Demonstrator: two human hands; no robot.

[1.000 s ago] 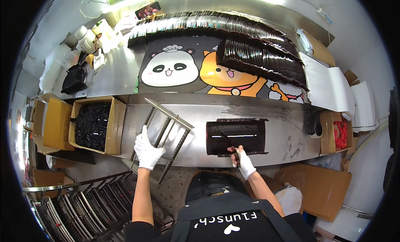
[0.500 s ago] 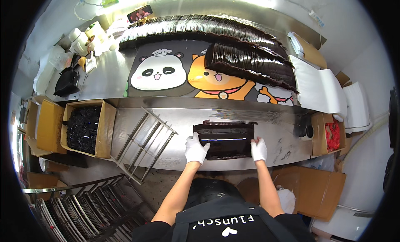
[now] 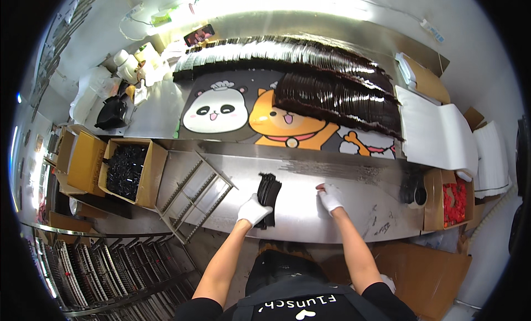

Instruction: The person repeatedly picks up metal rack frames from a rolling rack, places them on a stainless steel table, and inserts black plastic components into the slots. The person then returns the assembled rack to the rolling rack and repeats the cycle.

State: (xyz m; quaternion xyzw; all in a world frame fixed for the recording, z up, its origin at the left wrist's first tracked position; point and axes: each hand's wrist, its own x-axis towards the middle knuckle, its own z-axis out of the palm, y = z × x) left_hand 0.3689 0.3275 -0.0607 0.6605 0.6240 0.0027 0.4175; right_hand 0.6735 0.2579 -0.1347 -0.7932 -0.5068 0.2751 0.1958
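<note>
A: Where's the stack (image 3: 269, 191)?

B: Just right of the rack (image 3: 193, 202), over the counter (image 3: 359, 202). It's a bundle of thin, dark, glossy pieces turned on edge. I can't tell whether its lower edge touches the metal.

A: What could go wrong from here?

B: Slipping, I'd say. Only one hand has it, and the pieces look slick. If that grip eased, the middle ones might slide out or the whole bundle fan apart.

A: Anything else?

B: Its near end lies close to the counter's front edge, so loose pieces could drop to the floor. The ends look uneven too; a hard knock might make that worse. And a swing toward the rack could catch a corner on its bars, since the gap between them is small.

A: How's the left hand (image 3: 254, 210)?

B: Gloved in white, between rack and stack, pinching the bundle near its lower part. The thumb lies across the side facing me; the fingers are mostly hidden behind, so how hard it squeezes I can't tell.

A: And the right hand (image 3: 330, 198)?

B: Farther right of the rack, beyond the stack and well apart from it. It's part open, fingers loosely bent and pointing away from the body, with nothing in it. I can't judge whether it brushes the counter.
</note>
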